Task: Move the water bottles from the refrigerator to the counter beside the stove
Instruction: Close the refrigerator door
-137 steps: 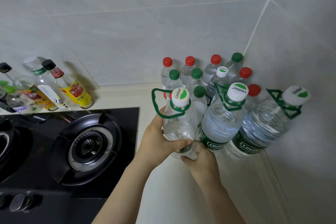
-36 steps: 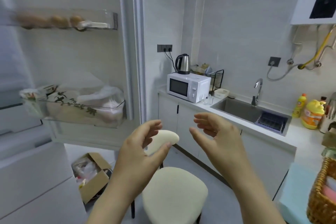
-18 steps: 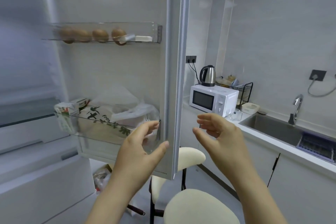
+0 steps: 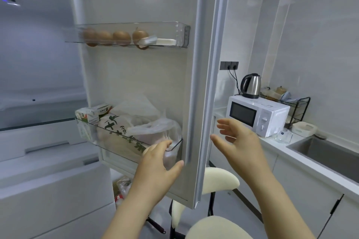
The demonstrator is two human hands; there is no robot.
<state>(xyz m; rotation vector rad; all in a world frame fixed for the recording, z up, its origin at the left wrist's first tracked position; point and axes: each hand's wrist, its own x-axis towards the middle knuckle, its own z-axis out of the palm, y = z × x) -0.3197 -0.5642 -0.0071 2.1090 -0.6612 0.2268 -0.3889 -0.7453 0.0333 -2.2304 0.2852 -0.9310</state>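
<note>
Kitchen w/ fridge door (image 4: 147, 75) open at left, microwave (image 4: 256, 115) far right. Spread, empty left hand (image 4: 155, 163) by lower door bin (image 4: 116, 141); right hand (image 4: 239, 141) also loose, holding nothing.

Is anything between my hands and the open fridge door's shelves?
Nothing visible does. The left hand is at the lower door shelf, the right hand beside the door edge. No water bottle shows; bags and cartons fill that shelf.
</note>
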